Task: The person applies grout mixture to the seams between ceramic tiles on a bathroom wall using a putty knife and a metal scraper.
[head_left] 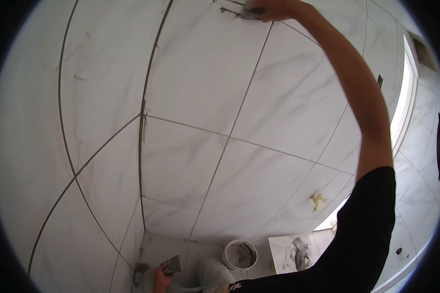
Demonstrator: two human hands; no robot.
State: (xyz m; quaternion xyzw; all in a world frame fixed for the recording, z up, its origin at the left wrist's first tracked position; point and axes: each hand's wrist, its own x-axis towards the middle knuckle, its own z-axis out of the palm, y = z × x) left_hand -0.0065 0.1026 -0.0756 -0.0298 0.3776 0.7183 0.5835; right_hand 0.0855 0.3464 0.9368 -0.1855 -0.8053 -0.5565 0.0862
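Observation:
My right hand reaches high on the marbled white tile wall, its fingers closed around a small grey tool blurred by motion. The tool is against or very near a tile joint, and dark grout lies smeared beside it. Low in the view, my left hand is closed on a grey-brown, flat-faced block-like tool. Its exact kind I cannot make out. Dark joint lines run between the tiles, and a vertical one marks the corner.
A white bucket with grey paste inside stands on the floor below. Next to it is a pale board carrying a grey, crumpled heap. A yellowish tap-like fitting sticks out of the wall. A bright window is at the right.

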